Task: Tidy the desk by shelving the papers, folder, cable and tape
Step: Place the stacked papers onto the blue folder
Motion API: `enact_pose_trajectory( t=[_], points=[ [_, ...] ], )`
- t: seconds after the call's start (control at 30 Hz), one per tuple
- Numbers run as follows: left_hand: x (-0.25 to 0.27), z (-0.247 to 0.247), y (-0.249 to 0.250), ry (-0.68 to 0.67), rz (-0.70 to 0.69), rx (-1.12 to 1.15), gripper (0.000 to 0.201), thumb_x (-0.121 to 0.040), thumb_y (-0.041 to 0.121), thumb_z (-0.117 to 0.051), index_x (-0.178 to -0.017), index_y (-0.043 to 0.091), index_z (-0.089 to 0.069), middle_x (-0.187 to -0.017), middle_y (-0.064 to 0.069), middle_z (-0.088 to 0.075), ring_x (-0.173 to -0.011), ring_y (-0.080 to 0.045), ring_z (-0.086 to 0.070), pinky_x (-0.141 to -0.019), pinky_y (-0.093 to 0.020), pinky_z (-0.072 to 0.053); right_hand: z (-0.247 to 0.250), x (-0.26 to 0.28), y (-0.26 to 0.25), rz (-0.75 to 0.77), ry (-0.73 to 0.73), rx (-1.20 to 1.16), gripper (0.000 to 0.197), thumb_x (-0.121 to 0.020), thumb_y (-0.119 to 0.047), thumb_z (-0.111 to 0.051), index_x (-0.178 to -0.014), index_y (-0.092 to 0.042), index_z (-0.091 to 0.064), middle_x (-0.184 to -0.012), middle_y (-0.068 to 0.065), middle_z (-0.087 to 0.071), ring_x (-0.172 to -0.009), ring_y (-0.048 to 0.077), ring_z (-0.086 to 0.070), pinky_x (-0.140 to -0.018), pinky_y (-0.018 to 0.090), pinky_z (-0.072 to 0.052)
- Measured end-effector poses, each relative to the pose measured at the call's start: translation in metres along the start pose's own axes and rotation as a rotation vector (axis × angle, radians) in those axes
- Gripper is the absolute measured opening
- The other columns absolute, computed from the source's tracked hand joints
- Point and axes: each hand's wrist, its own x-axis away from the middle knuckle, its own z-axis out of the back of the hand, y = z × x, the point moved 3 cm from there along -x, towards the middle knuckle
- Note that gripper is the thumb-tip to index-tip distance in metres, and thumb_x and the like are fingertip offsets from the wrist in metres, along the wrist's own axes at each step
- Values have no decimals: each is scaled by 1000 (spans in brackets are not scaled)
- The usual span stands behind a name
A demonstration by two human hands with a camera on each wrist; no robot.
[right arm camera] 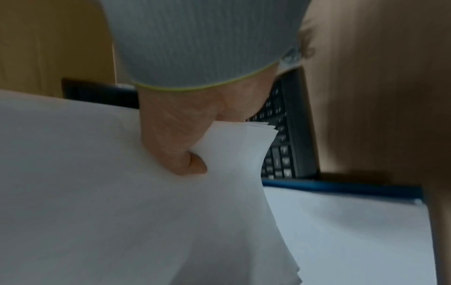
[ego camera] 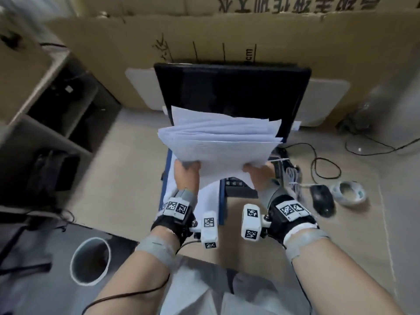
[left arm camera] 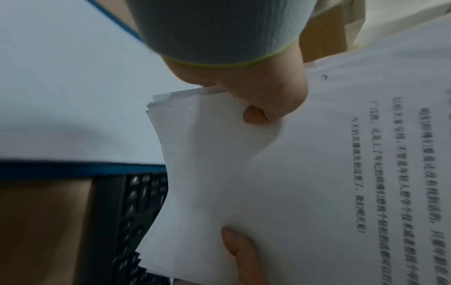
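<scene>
A loose stack of white papers (ego camera: 218, 142) hangs in the air in front of the black monitor (ego camera: 231, 89). My left hand (ego camera: 186, 173) grips its near left corner and my right hand (ego camera: 259, 175) its near right corner, thumbs on top (left arm camera: 263, 104) (right arm camera: 180, 150). Under the stack lies a blue folder (ego camera: 167, 178) with a white sheet on it (left arm camera: 61, 86) (right arm camera: 341, 221). A bundled white cable (ego camera: 293, 176) lies right of the keyboard. The ring of tape (ego camera: 348, 193) sits further right on the desk.
A black keyboard (ego camera: 238, 186) lies under my hands, a black mouse (ego camera: 321, 200) beside the tape. Open shelf compartments (ego camera: 52, 123) stand at the left. A cardboard wall (ego camera: 204, 42) backs the desk. A grey bin (ego camera: 91, 261) stands on the floor at lower left.
</scene>
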Motion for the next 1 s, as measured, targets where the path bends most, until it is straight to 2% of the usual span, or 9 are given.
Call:
enact_pose_trajectory(
  t=[0.17,0.23,0.37,0.43,0.53,0.6,0.7,0.83,1.0],
  points=[
    [-39,56,-3,83,-75,-19,11,-67,7,-53,-77,11,-52,-70,-3,-49,-63,-26,-38,-58,-27,-36,-71,3,-15,36,-55,35,25,-80,1,-70,-70,-14,-52,-75,-1,-58,-71,21,-57,-78,29,-46],
    [-57,75,-23,92,-36,-92,17,-74,9,-59,-90,6,-54,-82,-6,-55,-71,-36,-50,-62,-29,-44,-93,-4,-7,72,-67,109,18,-77,-1,-74,-78,-11,-60,-83,3,-63,-82,24,-64,-82,32,-49],
    [-85,92,-62,27,53,-188,26,-84,2,-57,-108,13,-54,-86,4,-55,-76,-17,-55,-59,-13,-42,-114,-16,3,101,-79,230,28,-78,7,-67,-106,0,-69,-96,9,-65,-83,19,-61,-69,23,-51],
    [-98,90,-65,-52,84,-351,22,-91,6,-54,-113,10,-59,-101,-5,-60,-92,-26,-57,-67,-23,-39,-120,-23,8,52,-75,264,29,-89,1,-57,-117,4,-63,-112,18,-64,-89,21,-61,-66,19,-51],
    [-116,83,-57,-166,81,-374,33,-96,5,-52,-129,5,-59,-129,-13,-61,-110,-24,-59,-75,-12,-40,-129,-36,9,11,-165,185,23,-91,4,-52,-110,6,-65,-121,25,-61,-95,27,-62,-62,11,-50],
    [-126,83,-50,-154,53,-351,32,-96,9,-55,-127,1,-59,-125,-18,-62,-114,-31,-59,-79,-23,-42,-137,-41,8,-26,-118,173,26,-91,-1,-57,-115,4,-63,-116,18,-62,-98,26,-59,-62,9,-48],
    [-133,81,-38,-120,-22,-131,19,-91,13,-62,-108,4,-60,-97,-10,-65,-95,-29,-62,-74,-28,-39,-141,-40,0,14,97,110,36,-75,-10,-77,-107,2,-66,-105,14,-67,-93,27,-65,-77,30,-54],
    [-132,80,-44,-158,106,2,13,-94,19,-59,-106,13,-56,-96,0,-64,-88,-19,-60,-74,-28,-50,-146,-38,10,-78,-21,69,37,-79,-19,-72,-112,-3,-64,-109,11,-69,-95,26,-66,-93,42,-53],
    [-100,82,-102,-307,369,-203,34,-89,23,-55,-119,8,-58,-105,-9,-68,-88,-28,-64,-76,-36,-53,-131,-75,93,-219,-205,232,86,-67,-60,-64,-136,-10,-51,-130,7,-62,-115,33,-61,-100,52,-48]
  ],
)
